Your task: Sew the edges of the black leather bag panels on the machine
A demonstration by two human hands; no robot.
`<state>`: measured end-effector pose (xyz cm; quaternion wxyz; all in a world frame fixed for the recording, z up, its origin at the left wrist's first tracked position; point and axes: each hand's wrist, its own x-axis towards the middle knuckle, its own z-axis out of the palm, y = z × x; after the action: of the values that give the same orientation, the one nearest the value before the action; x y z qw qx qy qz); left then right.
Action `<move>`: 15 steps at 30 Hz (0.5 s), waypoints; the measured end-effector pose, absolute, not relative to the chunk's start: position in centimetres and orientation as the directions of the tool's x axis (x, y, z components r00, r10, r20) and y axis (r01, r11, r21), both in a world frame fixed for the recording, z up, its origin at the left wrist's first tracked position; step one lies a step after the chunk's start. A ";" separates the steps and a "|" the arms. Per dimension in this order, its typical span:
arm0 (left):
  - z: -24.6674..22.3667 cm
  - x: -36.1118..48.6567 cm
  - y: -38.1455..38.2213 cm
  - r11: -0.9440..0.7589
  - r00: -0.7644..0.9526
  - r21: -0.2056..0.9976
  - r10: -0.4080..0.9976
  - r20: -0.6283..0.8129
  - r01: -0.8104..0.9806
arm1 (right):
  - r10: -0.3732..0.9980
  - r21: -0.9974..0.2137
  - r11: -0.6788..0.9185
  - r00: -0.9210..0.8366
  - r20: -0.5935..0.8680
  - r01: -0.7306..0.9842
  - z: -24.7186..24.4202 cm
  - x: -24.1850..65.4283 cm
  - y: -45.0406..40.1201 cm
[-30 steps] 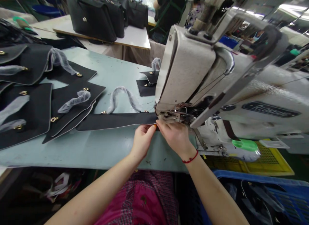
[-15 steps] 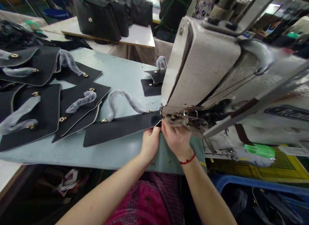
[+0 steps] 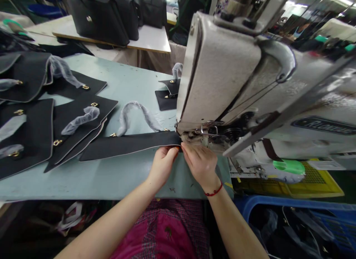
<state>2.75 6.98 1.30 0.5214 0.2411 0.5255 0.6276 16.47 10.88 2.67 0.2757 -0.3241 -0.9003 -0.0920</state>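
A long black leather panel with a pale edge lies on the sewing table, its right end under the head of the sewing machine. A plastic-wrapped handle arches from gold fittings along its far edge. My left hand pinches the panel's near edge, thumb on top, just left of the machine. Close beside it, my right hand grips the same edge near the needle area, its fingers bent together. The needle and the panel's far right end are hidden behind the machine head and my right hand.
Several black panels with wrapped handles lie at the left of the pale green table. Smaller black pieces lie behind the machine. A blue crate and a yellow basket stand at right. Finished black bags stand on another table.
The panel's left end has swung slightly, so it lies more level across the table. Both hands keep their grip at its edge. The whole view has shifted a little.
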 end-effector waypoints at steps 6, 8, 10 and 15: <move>1.5 0.8 6.7 0.156 -0.203 0.955 0.956 -0.210 -0.254 | 0.450 0.134 0.804 -0.739 0.502 0.580 3.1 16.7 11.2; 1.5 0.3 6.8 0.178 -0.210 0.954 0.950 -0.230 -0.242 | 0.417 0.168 0.813 -0.759 0.501 0.558 3.3 16.6 11.2; 1.5 0.0 7.0 0.199 -0.223 0.946 0.940 -0.258 -0.255 | 0.397 0.196 0.808 -0.760 0.514 0.555 3.4 16.6 11.3; 1.3 -0.1 7.2 0.193 -0.272 0.942 0.924 -0.269 -0.274 | 0.371 0.238 0.781 -0.735 0.567 0.578 3.5 16.4 11.2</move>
<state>-0.08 7.18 1.34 0.5295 0.2889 0.5624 0.5657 16.38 11.18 3.47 0.2533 -0.2610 -0.9090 -0.2034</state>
